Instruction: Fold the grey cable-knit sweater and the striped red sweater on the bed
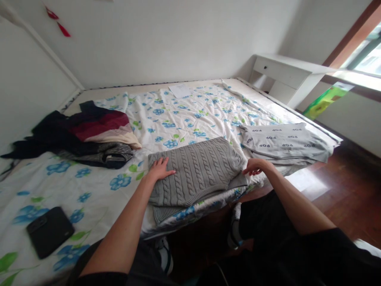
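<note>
A grey cable-knit sweater (198,169) lies folded near the front edge of the bed, its ribbed hem toward me. My left hand (160,169) rests flat on the sweater's left end with the fingers spread. At the right end, my right hand (256,166) is closed at the sweater's edge, fingers curled in a pinch on the knit. Right of that hand lies a folded light grey garment (279,139) printed with "POP".
A heap of dark, maroon and cream clothes (101,129) lies at the left of the flowered bedsheet (166,115). A black phone-like case (50,231) sits near left. White paper (180,91) lies at the back. A white desk (279,73) stands at right.
</note>
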`<control>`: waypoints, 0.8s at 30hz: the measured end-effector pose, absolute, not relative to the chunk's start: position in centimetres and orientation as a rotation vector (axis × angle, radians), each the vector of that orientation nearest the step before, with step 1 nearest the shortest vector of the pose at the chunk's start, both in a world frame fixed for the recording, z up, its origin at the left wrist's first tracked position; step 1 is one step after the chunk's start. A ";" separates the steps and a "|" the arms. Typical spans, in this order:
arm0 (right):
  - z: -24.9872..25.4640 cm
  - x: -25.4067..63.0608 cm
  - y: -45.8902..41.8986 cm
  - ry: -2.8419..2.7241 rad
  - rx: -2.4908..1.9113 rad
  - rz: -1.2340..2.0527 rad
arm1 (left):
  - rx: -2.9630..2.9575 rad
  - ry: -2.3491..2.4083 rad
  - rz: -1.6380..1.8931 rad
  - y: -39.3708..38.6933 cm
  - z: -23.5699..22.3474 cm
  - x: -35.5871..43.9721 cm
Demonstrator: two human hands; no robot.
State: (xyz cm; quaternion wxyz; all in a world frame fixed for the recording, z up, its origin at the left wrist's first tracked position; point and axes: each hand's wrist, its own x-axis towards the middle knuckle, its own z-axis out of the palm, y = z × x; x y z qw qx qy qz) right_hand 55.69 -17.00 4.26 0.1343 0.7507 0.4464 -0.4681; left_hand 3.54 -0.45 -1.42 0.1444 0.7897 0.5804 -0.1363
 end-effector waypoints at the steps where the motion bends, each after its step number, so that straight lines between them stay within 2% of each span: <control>1: 4.1 55.7 -16.9 1.263 2.129 -1.378 | 2.279 1.674 -0.391 -0.5 -1.4 3.6; 7: 2.9 55.0 -16.3 1.382 1.996 -1.252 | 2.270 1.678 -0.385 -0.8 -1.0 3.6; 11: 3.0 57.3 -16.9 1.405 1.972 -1.282 | 2.258 1.682 -0.364 -0.9 -1.0 3.6; 18: 3.0 58.1 -17.1 1.277 2.145 -1.309 | 2.269 1.696 -0.364 -0.9 -1.0 3.8; 24: 3.7 58.4 -15.9 1.286 2.384 -1.524 | 2.255 1.705 -0.370 -1.2 -0.4 4.0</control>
